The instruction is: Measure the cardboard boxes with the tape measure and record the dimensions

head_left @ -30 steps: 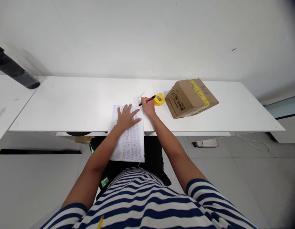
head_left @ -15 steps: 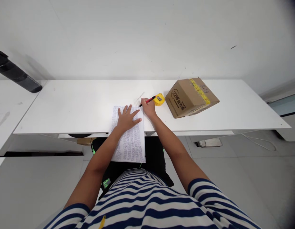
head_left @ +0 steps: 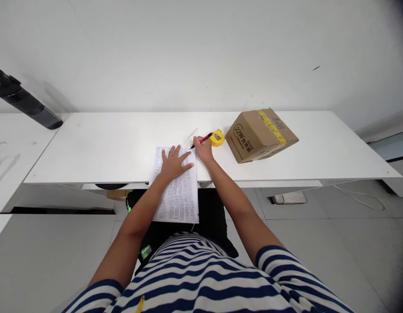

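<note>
My left hand [head_left: 174,164] lies flat with fingers spread on a sheet of paper [head_left: 178,195] covered in dense writing. The sheet hangs over the front edge of the white table [head_left: 100,148]. My right hand [head_left: 203,149] is closed around a red pen [head_left: 201,140], its tip at the paper's top right corner. A yellow tape measure [head_left: 217,137] sits just right of that hand.
A brown cardboard box [head_left: 261,134] with yellow tape stands on the table to the right of the tape measure. A black tube [head_left: 23,103] juts in at the far left above a second white table. A cable [head_left: 361,195] lies on the floor at right.
Both hands keep their places on the paper and pen. Only the view has drifted slightly, shifting the table downward and rightward in the picture.
</note>
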